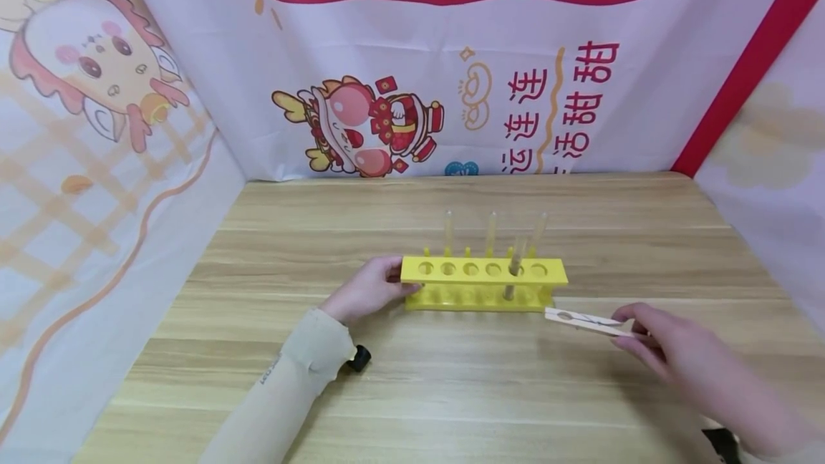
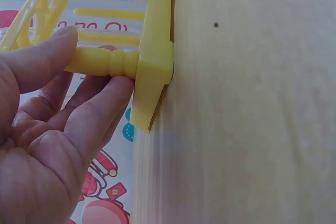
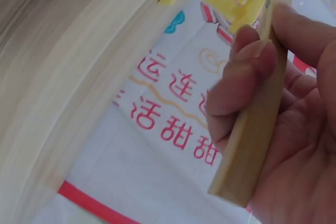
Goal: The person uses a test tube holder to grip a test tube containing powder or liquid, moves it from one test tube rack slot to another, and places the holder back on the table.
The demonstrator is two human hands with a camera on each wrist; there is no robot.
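Note:
A yellow test tube rack stands on the table. My left hand grips its left end; in the left wrist view the thumb and fingers are round the yellow end post. One clear test tube stands slightly tilted in a hole towards the rack's right. My right hand holds a wooden test tube holder by its handles, with its tip near the rack's lower right corner. In the right wrist view the fingers curl round the wooden handle.
Behind the rack's top plate, three more clear tubes, the left one, the middle one and the right one, stand over the rear pegs. Printed cloth encloses the wood-grain table at the back and sides.

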